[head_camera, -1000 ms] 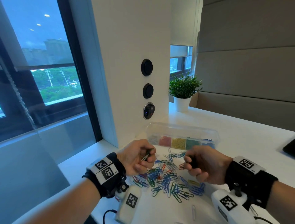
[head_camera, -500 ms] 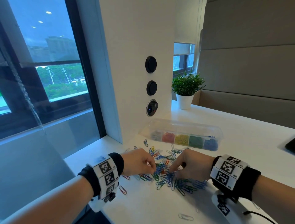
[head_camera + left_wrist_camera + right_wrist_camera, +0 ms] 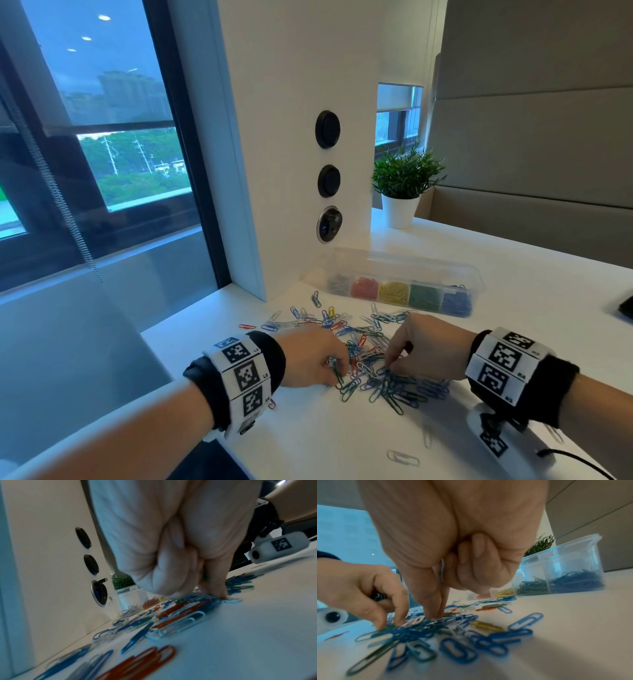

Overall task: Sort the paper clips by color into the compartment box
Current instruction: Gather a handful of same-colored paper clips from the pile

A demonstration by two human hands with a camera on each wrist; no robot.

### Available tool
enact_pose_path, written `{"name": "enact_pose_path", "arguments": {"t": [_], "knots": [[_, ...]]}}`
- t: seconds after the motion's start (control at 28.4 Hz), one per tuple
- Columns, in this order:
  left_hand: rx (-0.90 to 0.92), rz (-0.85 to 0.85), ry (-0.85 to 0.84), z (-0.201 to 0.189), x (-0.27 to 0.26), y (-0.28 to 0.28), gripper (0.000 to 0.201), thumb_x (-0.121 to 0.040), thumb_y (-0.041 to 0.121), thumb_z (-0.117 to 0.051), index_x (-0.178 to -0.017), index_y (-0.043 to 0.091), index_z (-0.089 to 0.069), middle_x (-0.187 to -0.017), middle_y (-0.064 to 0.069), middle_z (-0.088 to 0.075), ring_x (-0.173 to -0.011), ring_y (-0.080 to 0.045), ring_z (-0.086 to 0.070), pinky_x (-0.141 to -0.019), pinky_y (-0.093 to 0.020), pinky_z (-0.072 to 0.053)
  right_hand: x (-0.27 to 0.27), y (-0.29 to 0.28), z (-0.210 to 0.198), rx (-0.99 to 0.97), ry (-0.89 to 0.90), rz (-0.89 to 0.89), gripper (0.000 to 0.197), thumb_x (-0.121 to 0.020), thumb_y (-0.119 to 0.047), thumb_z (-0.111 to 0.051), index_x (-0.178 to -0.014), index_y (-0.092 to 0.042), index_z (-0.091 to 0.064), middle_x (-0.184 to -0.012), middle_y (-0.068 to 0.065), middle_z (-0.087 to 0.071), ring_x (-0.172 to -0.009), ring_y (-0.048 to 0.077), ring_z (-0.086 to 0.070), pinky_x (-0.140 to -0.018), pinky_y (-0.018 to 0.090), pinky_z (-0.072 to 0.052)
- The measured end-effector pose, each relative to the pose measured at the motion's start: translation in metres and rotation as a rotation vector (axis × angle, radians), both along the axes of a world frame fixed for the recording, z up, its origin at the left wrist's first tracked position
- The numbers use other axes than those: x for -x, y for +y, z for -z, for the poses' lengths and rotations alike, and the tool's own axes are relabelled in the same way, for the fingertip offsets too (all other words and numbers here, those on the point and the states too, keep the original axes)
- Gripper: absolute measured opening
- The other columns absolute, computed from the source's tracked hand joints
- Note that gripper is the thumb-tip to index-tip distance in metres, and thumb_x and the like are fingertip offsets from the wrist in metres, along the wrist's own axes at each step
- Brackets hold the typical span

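Note:
A loose pile of paper clips (image 3: pixel 376 383) in blue, green, red, yellow and white lies on the white table. Behind it stands the clear compartment box (image 3: pixel 411 262), holding silver, red, yellow, green and blue clips in separate cells. My left hand (image 3: pixel 334 371) is down on the pile's left side, fingers curled, with green clips (image 3: pixel 378 596) tucked in its palm. My right hand (image 3: pixel 390 365) pokes thumb and forefinger into the pile's middle. A pale clip (image 3: pixel 441 569) is held under its curled fingers. In the wrist views, the left hand (image 3: pixel 205 593) and right hand (image 3: pixel 436 614) touch the clips.
A white pillar with round black sockets (image 3: pixel 329 178) rises just left of the box. A potted plant (image 3: pixel 399 212) stands behind it. A lone white clip (image 3: pixel 402 457) lies near the front, and a dark object (image 3: pixel 627 308) sits at the right edge. The table's edge runs close on the left.
Both hands have dropped from above the pile onto it, and their fingertips now dig among the clips. The view has tilted and shifted with the head.

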State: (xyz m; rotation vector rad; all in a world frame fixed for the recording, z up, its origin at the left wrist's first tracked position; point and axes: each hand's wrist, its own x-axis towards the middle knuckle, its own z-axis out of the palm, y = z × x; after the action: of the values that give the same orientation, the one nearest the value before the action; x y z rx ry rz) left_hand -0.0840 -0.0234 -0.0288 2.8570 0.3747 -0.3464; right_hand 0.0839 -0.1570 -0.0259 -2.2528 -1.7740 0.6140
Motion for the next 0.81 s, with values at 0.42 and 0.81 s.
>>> {"name": "enact_pose_path", "arguments": {"t": [0.42,0.81], "knots": [[0.156,-0.137,-0.036,-0.003,0.001,0.006,0.015,-0.097,0.027,-0.054,-0.105,0.021,-0.066,-0.074,0.014,-0.052,-0.062,-0.001,-0.045,-0.055,-0.014,-0.038,0.011,-0.004,0.003,-0.018,0.019,-0.017,0.013,-0.086,-0.022,-0.068,-0.093,-0.025,-0.079,-0.048,-0.030,-0.053,-0.053,-0.016,-0.049,-0.047,0.005,-0.034],[0.712,-0.474,-0.235,-0.005,0.010,0.025,0.022,-0.100,0.022,-0.053,-0.086,0.006,-0.051,-0.050,-0.002,-0.031,-0.039,-0.012,-0.024,-0.039,-0.018,-0.022,0.028,0.014,0.009,-0.018,-0.037,-0.120,0.023,-0.083,-0.029,-0.072,-0.104,-0.034,-0.076,-0.101,-0.013,-0.073,-0.080,0.000,-0.062,-0.075,0.022,-0.053]]}}
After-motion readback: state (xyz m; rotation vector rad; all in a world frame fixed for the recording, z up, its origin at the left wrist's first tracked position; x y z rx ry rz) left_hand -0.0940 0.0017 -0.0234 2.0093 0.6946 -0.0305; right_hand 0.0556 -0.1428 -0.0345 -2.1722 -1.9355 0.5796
